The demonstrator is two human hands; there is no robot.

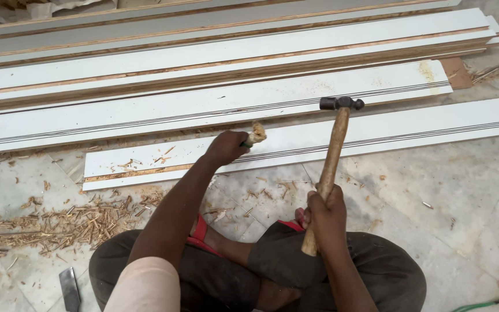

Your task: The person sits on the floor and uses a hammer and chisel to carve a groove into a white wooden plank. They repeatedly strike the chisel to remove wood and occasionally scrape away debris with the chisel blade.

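My right hand (pixel 326 215) grips the wooden handle of a hammer (pixel 331 156), its dark metal head raised above a long white grooved board (pixel 411 124). My left hand (pixel 226 147) is closed around a chisel (pixel 255 134) with a frayed wooden top, held against that board's near edge. I sit cross-legged on the floor in dark trousers, with a red sandal (pixel 200 231) under my knees.
Several long white boards (pixel 203 86) with raw wood edges lie stacked beyond. Wood chips (pixel 64 222) are scattered on the marble floor at left. A flat metal blade (pixel 69 288) lies at lower left. A green hose (pixel 492 301) crosses the lower right corner.
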